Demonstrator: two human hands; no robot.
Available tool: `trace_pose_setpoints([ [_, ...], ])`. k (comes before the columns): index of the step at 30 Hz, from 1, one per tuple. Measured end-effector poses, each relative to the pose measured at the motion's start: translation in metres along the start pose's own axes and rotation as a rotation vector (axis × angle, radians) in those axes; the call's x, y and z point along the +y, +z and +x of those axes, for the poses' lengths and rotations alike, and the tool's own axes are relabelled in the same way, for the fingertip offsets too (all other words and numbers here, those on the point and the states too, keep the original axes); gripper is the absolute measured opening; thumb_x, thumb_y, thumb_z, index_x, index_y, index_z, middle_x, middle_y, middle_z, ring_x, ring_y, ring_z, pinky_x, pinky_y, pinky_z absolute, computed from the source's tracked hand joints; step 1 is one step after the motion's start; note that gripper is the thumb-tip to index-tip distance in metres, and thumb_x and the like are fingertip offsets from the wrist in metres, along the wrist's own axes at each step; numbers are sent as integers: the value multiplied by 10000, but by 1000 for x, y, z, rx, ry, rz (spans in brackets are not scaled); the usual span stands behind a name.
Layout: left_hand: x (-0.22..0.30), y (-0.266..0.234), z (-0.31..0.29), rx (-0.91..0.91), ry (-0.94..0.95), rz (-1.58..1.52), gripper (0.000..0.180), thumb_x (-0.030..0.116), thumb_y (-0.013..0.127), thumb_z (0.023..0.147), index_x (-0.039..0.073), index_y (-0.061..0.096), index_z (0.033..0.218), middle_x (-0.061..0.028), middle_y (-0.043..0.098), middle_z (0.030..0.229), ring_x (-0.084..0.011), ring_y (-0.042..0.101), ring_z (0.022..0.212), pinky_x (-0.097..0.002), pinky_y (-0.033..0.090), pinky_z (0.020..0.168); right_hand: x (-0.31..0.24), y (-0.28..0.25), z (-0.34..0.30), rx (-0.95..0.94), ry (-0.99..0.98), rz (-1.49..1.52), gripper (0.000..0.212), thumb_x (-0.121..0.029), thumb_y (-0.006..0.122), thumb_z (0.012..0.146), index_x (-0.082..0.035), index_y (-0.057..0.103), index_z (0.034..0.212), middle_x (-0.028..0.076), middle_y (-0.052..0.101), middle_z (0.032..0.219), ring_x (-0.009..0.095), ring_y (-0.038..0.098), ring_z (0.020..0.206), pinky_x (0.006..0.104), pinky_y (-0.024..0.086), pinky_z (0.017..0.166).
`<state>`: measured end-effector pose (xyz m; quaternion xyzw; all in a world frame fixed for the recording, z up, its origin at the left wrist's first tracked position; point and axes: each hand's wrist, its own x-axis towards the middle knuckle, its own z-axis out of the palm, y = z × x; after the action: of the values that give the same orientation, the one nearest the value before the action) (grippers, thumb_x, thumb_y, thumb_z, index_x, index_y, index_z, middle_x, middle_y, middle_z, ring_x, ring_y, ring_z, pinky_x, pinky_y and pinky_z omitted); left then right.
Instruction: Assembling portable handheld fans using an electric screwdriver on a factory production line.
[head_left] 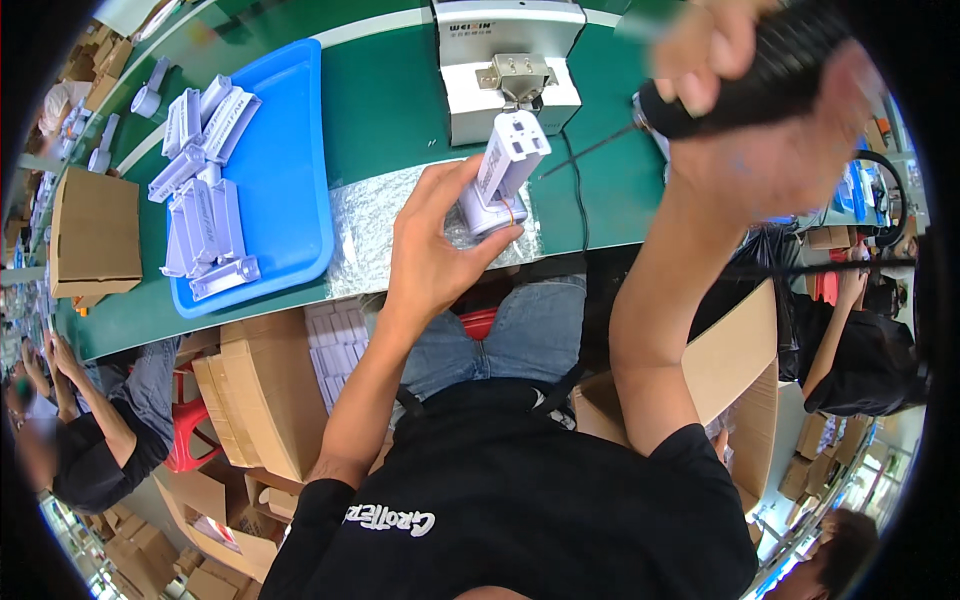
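Note:
My left hand (pixel 428 245) is closed around the base of a white plastic housing (pixel 512 152), a handle-like part with square openings at its top end. It stands tilted over a silvery bubble-wrap sheet (pixel 372 225) on the green table. A thin orange wire shows near its base. Raised at the upper right, my right hand (pixel 745 165) is wrapped around a black electric screwdriver (pixel 765 85), blurred by motion. The long thin bit (pixel 588 152) points left toward the housing, apart from it. Behind the housing stands a white and grey screw feeder (pixel 510 100).
On the left, a blue tray (pixel 290 150) holds several white plastic housings (pixel 205 215). Beside it is a cardboard box (pixel 97 232). A black cable (pixel 580 190) runs across the table. Open cartons (pixel 735 350) stand below the table edge. Another person (pixel 110 440) sits at left.

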<state>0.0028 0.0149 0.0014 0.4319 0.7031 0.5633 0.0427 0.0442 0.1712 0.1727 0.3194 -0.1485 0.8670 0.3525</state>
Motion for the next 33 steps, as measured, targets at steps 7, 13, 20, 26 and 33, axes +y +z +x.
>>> trace_pose_setpoints([
  [7, 0, -2, -3, -3, -19, 38, 717, 85, 952, 697, 35, 681, 1359, -154, 687, 1246, -326, 705, 1130, -413, 575, 955, 8, 11, -27, -1, -5, -152, 627, -472, 455, 1143, 12, 380, 1534, 65, 594, 665, 134, 559, 444, 258, 478, 415],
  [13, -1, 1, -6, 12, -19, 9, 717, 94, 960, 697, 13, 675, 1350, -158, 693, 1245, -308, 700, 1133, -396, 558, 979, 13, 11, -29, -30, -11, -290, 639, -476, 432, 1147, 16, 343, 1545, 69, 596, 669, 141, 572, 450, 264, 493, 420],
  [20, 2, -1, -2, -6, -38, -3, 724, 114, 971, 690, -5, 672, 1338, -161, 699, 1219, -297, 693, 1123, -386, 540, 991, 7, 10, -31, -52, -16, -461, 654, -481, 405, 1152, 20, 299, 1559, 73, 598, 673, 148, 589, 458, 271, 511, 424],
  [26, 1, 0, -2, -5, -24, -2, 731, 121, 970, 685, -2, 673, 1341, -156, 699, 1207, -295, 691, 1106, -388, 538, 983, 1, 6, -28, -77, -34, -604, 667, -485, 383, 1156, 24, 261, 1570, 77, 599, 677, 154, 602, 464, 277, 526, 428],
  [33, 2, -4, -2, -19, 16, 35, 668, 80, 923, 738, 40, 672, 1356, -151, 649, 1255, -334, 675, 1142, -402, 549, 975, -16, 18, -19, -160, -111, -776, 683, -489, 356, 1160, 28, 217, 1583, 81, 601, 682, 161, 618, 471, 285, 543, 433],
])
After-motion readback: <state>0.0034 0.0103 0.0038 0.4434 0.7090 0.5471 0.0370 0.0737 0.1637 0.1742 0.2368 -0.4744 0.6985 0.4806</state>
